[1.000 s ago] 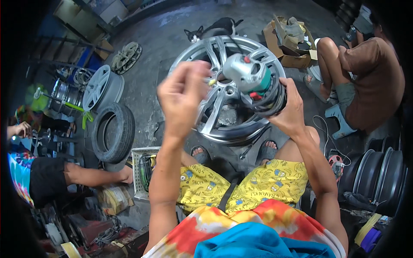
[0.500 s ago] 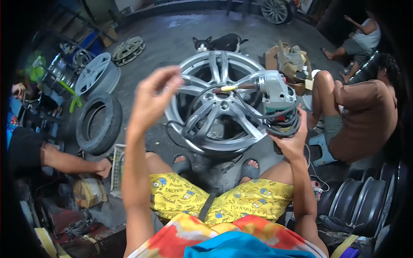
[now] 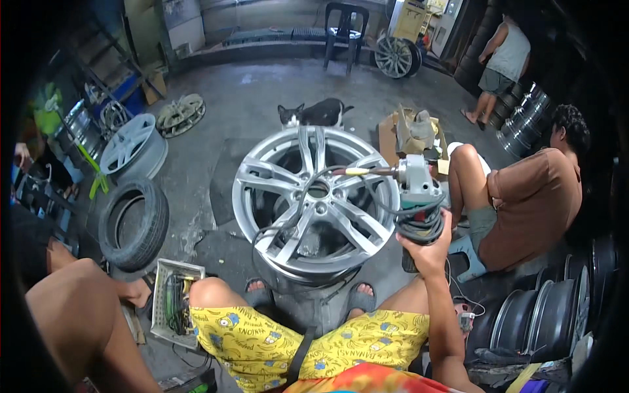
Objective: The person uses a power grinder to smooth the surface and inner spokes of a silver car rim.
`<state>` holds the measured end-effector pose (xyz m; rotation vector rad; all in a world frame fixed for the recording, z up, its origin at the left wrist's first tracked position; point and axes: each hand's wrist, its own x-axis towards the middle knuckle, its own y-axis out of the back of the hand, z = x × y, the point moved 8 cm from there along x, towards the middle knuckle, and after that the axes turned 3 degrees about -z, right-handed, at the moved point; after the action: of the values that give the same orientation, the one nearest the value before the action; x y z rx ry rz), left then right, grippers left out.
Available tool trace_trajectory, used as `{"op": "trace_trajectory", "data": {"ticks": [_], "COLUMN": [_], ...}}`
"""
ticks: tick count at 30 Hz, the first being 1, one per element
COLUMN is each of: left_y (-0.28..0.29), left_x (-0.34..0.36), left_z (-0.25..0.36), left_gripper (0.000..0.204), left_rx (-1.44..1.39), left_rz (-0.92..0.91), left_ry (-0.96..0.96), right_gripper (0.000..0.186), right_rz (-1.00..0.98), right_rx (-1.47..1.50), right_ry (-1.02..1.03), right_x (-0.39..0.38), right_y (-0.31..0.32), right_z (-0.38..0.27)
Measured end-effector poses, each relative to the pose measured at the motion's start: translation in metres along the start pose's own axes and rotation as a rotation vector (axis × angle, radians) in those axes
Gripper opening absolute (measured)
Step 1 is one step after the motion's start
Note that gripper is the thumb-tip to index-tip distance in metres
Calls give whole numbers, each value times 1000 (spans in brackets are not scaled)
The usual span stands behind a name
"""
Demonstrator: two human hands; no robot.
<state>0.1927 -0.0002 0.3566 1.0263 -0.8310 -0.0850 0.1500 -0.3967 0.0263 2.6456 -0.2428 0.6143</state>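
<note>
The right hand [image 3: 424, 251] is closed around the coiled black cord [image 3: 421, 226] and lower end of the power tool [image 3: 419, 180]; the left hand is out of view, its state indeterminable. The silver wheel rim [image 3: 334, 216] lies face up ahead and to the left of the right hand, the nearer visible one. The tool's shaft [image 3: 380, 171] points leftward, nearly level across the picture, over the rim's spokes.

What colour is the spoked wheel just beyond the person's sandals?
Silver-grey; the spoked wheel shows best in the head view.
</note>
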Motion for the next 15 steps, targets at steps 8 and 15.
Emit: {"op": "trace_trajectory", "data": {"ticks": [8, 15], "left_y": [-53, -34], "left_x": [12, 21], "left_z": [-33, -45], "left_gripper": [63, 62], "left_rx": [111, 141], "left_rz": [-78, -27], "left_ry": [201, 195], "right_gripper": [88, 86], "right_rz": [32, 16], "right_rx": [29, 30], "right_ry": [42, 21], "right_x": [-18, -2], "right_y": [0, 12], "right_z": [-13, -22]}}
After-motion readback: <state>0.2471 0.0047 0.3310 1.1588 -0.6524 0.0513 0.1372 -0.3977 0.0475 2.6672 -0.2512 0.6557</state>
